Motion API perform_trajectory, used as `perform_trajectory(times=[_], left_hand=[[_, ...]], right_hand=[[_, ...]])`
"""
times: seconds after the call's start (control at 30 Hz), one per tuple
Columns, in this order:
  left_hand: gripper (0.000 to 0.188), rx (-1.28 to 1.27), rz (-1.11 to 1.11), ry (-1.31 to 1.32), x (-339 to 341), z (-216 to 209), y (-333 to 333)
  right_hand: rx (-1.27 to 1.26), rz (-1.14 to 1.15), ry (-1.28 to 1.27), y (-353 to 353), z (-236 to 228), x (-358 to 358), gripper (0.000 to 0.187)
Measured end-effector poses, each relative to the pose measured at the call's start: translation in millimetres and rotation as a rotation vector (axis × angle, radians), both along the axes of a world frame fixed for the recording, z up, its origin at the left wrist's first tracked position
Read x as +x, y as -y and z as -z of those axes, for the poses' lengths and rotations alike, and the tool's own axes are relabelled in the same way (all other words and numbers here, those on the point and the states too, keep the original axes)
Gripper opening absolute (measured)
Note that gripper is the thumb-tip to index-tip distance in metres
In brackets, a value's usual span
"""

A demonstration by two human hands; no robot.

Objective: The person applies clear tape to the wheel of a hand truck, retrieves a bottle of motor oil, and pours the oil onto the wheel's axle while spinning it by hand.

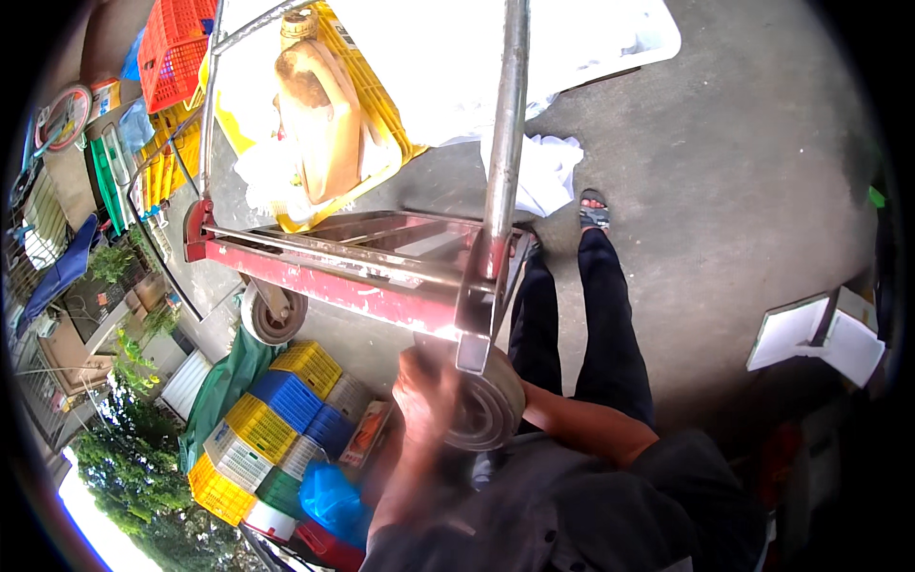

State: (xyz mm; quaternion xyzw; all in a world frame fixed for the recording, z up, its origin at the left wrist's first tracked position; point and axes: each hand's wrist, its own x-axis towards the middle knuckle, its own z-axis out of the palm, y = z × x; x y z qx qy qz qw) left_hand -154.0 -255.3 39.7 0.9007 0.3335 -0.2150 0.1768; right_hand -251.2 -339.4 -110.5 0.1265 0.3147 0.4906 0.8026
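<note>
A red metal trolley [334,286] with a worn frame and a steel handle tube [507,124] is tilted up in front of me. At its near corner, a grey caster wheel [488,410] sits close to my body. My left hand [426,396] is closed at the wheel's left side, under the frame corner. It is slightly blurred, and what lies within its fingers cannot be made out. My right forearm [591,429] reaches to the wheel's right side. The right hand's fingers are hidden behind the wheel. Another caster wheel [274,313] hangs under the frame's far left corner.
Beyond the trolley, a yellow crate [372,91] holds a stained plastic jug [319,124]. White cloth [545,173] lies near a sandalled foot [594,208]. Stacked coloured crates [286,400] stand lower left, a red basket [176,52] upper left. An opened white box [820,334] lies right.
</note>
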Motion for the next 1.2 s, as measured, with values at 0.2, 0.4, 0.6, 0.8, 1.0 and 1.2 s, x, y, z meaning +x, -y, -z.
perform_trajectory(times=[0.2,0.4,0.6,0.8,1.0,1.2], left_hand=[[0.064,0.146,0.129,-0.118,-12.2,-8.1,10.7],[0.049,0.076,0.125,-0.058,-23.2,-6.0,6.6],[0.046,-0.036,0.003,-0.032,-35.3,-8.3,3.0],[0.052,0.063,0.195,-0.179,-35.3,-8.1,-0.4],[0.055,-0.098,-0.031,-0.123,-49.0,-1.6,-7.0],[0.075,0.083,-0.069,-0.141,-69.1,0.1,-8.5]], right_hand=[[0.417,0.009,-0.491,10.1,1.3,-18.6,0.044],[0.519,0.132,-0.488,11.7,-15.3,-18.2,0.041],[0.368,0.083,-0.403,17.1,-26.5,-11.4,0.040],[0.182,0.029,-0.231,18.9,-39.0,-0.4,0.040],[-0.024,-0.036,-0.024,18.7,-45.2,9.9,0.039],[-0.250,-0.070,0.206,16.4,-49.4,19.1,0.039]])
